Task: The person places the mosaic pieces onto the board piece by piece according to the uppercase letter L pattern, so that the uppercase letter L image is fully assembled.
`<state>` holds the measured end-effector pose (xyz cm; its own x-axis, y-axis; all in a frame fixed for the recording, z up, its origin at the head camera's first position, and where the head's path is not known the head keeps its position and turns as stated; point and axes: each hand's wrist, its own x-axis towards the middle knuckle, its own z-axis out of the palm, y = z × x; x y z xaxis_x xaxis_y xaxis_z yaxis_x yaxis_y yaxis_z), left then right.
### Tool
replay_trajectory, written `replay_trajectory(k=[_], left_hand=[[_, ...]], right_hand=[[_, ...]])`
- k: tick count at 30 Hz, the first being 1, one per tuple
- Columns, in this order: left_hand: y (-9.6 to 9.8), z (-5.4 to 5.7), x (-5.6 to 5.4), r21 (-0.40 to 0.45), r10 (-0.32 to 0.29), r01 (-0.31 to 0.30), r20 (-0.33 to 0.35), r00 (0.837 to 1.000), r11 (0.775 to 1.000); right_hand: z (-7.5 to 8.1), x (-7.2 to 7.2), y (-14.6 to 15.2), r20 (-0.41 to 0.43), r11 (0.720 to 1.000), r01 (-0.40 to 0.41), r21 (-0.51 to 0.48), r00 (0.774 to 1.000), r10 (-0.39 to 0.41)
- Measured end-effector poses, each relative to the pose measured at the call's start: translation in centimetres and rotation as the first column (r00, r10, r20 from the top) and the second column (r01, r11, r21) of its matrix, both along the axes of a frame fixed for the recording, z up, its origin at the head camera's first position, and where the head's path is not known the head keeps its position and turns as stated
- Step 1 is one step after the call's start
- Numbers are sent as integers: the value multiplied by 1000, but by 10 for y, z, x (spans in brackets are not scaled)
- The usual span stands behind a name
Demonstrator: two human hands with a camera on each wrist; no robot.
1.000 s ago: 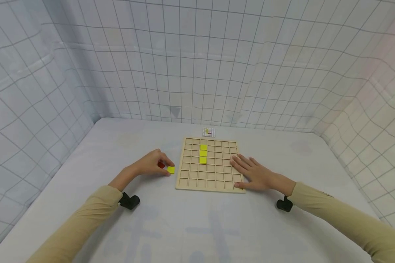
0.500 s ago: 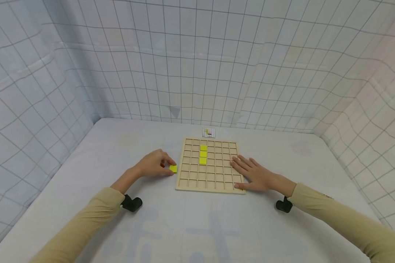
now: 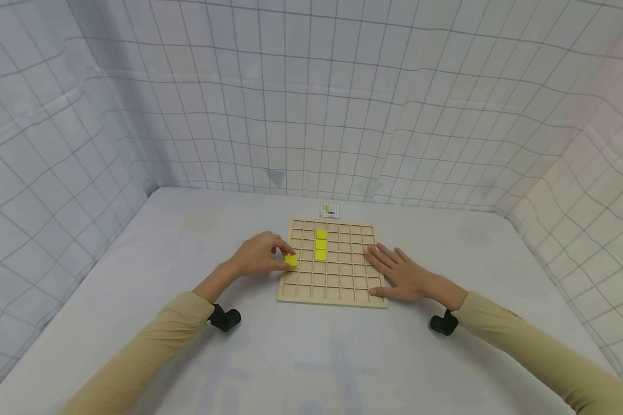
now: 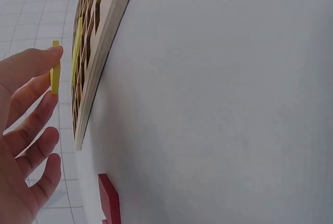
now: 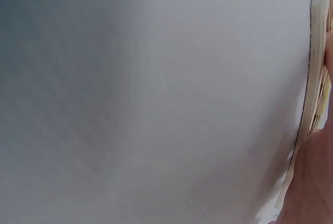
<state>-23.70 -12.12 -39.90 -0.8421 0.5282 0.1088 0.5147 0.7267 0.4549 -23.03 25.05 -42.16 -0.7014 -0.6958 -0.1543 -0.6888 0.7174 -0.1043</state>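
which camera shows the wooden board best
The head view: most of the wooden board faces the camera. The left wrist view shows it steeply slanted; the right wrist view, just a narrow strip by the right hand.

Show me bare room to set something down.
Bare tabletop lies in front of the board, between the sleeves, and right of the board, beyond the right hand. Crowded: the board's left edge, where the left hand pinches a yellow tile, with red pieces nearby; its right edge, under the right hand; and behind it, where a small card lies.
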Motion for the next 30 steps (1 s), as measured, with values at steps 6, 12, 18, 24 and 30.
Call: replay_trajectory(k=[6,12,18,24,30], left_hand=[[18,2,-2,24,-19,18,42,999,1000],[33,-3,-5,22,-23,22,58,998,1000],[44,-9,-8,18,0,-1,83,997,1000],[55,-11,-7,8,3,-4,78,997,1000],[60,-11,-7,-17,4,-3,58,998,1000]], right_hand=[[0,-3,1,27,1000,20,8,999,-20],[-2,-6,2,65,999,38,-8,997,-38],[-1,-6,1,64,999,35,-15,997,-34],[-3,-7,2,49,1000,24,0,999,-24],[-4,-8,2,43,1000,24,8,999,-24]])
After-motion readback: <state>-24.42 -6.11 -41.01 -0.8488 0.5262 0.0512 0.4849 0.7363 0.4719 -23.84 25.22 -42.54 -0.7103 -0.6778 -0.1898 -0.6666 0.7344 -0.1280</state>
